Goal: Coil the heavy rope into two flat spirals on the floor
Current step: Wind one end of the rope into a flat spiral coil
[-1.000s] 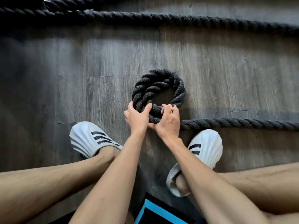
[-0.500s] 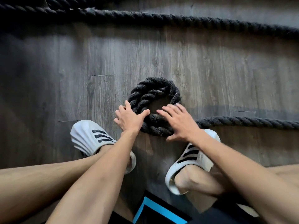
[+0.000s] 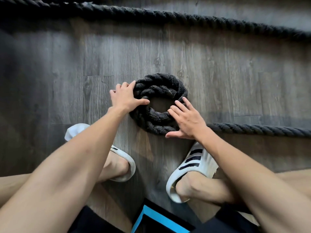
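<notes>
Head view: the black rope lies on a grey wood floor. In the middle, part of it is wound into a small flat coil of about two turns with an open centre. From the coil's near right side the rope runs off to the right edge, and another stretch crosses the top of the view.

The left hand rests on the coil's left side, fingers spread and nearly straight along the outer edge, thumb reaching the inner hole; it grips nothing. The right hand lies flat on the near right part, fingers straight and splayed, thumb by the outer edge.

White slides with black stripes stand just near of the coil.
</notes>
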